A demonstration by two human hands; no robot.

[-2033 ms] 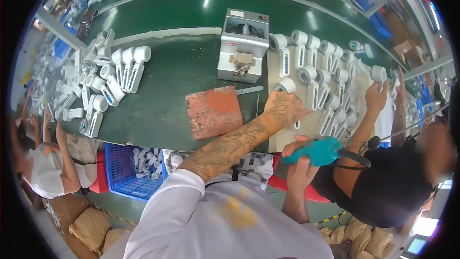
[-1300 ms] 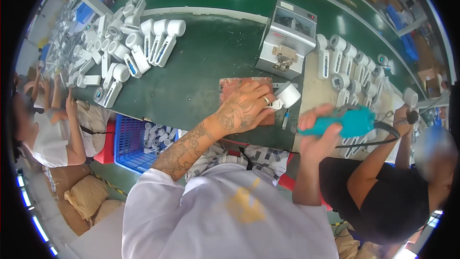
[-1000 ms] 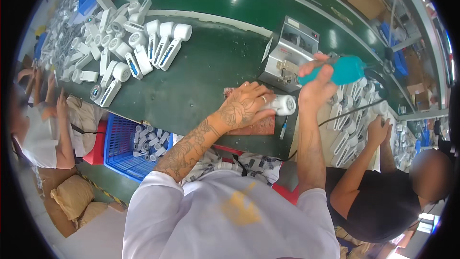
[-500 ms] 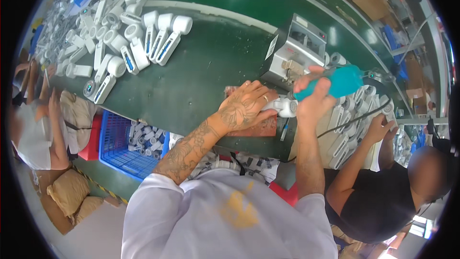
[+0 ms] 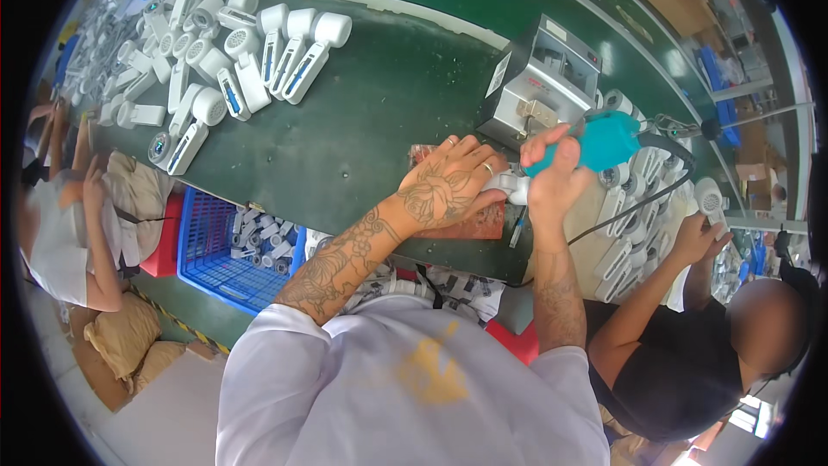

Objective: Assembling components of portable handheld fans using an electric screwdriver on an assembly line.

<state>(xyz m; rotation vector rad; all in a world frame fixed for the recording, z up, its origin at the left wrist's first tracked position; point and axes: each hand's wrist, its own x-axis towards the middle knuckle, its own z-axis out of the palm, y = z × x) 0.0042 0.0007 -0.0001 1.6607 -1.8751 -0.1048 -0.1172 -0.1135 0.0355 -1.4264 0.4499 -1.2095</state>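
Observation:
My left hand [image 5: 444, 190] lies over a white handheld device with a round head [image 5: 516, 190], pinning it on a reddish pad [image 5: 479, 226]. Its fingers curl over the device, and most of the handle is hidden beneath them. In my right hand [image 5: 554, 174] is a teal electric screwdriver [image 5: 609, 141], tilted with its tip end toward the device's head. The tip itself is hidden behind my fingers. A coiled hanger and a dark cable run from the screwdriver's rear.
A grey metal machine [image 5: 543, 78] stands beyond my right hand. Many similar white devices [image 5: 207, 56] are heaped at the far left; more lie at right [image 5: 630, 207] near a co-worker [image 5: 690, 354]. A blue crate [image 5: 220, 250] of small parts sits below the bench's left edge.
The screwdriver and my right hand have shifted slightly left and down, and look less blurred. My left hand stays on the device. The co-worker at right has raised a white device a little.

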